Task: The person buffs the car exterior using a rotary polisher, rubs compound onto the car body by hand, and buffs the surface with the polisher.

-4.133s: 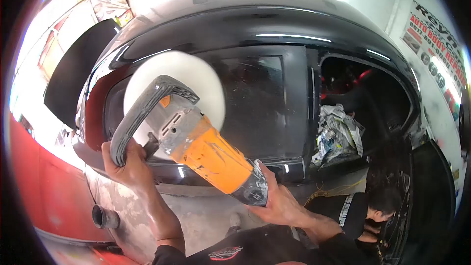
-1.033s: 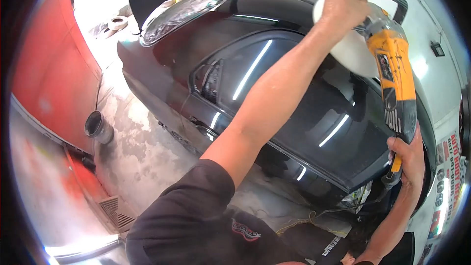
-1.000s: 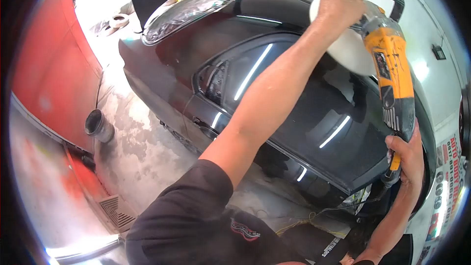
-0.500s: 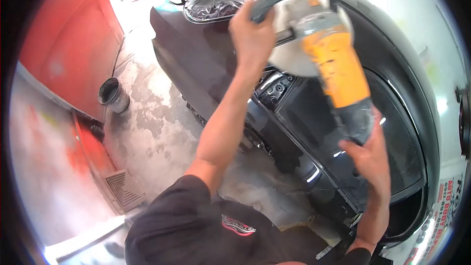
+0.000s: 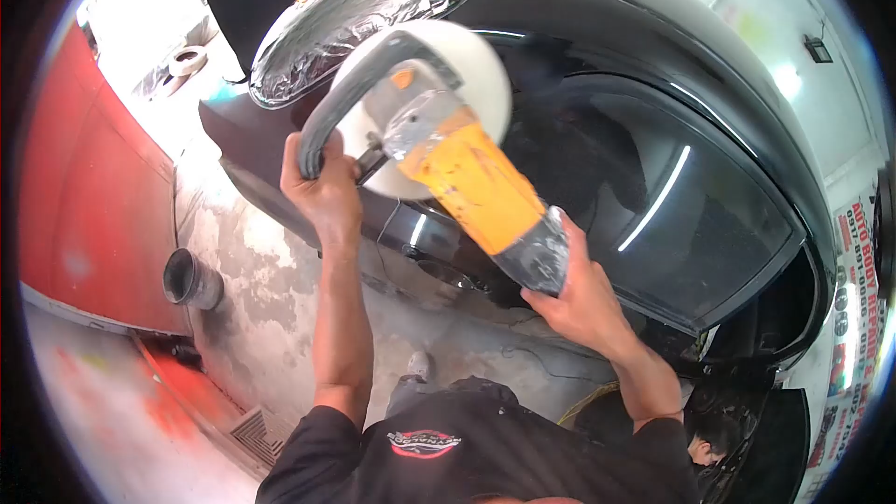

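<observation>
An orange and black polisher (image 5: 478,185) with a wide white pad (image 5: 487,61) is held in both hands over the side of a glossy black car (image 5: 597,5). My left hand (image 5: 324,189) is wrapped around the end of its dark loop handle (image 5: 341,98). At the rear, the fingers of my right hand (image 5: 583,294) close around the black grip, which is smeared white. Whether the pad touches the car body cannot be told, because its underside is hidden. To the right of the tool is the car's side window (image 5: 691,196), reflecting a long light.
Wrinkled plastic film (image 5: 373,19) covers the car's front glass. A black bucket (image 5: 191,280) stands on the stained floor (image 5: 266,308) by a red panel (image 5: 103,196). Near the car at lower right is another person's head (image 5: 714,437). Tape rolls (image 5: 187,61) lie at upper left.
Both hands have carried the polisher to the left and its head lower, toward the front part of the car. My view has shifted too, and another person now shows at lower right.
</observation>
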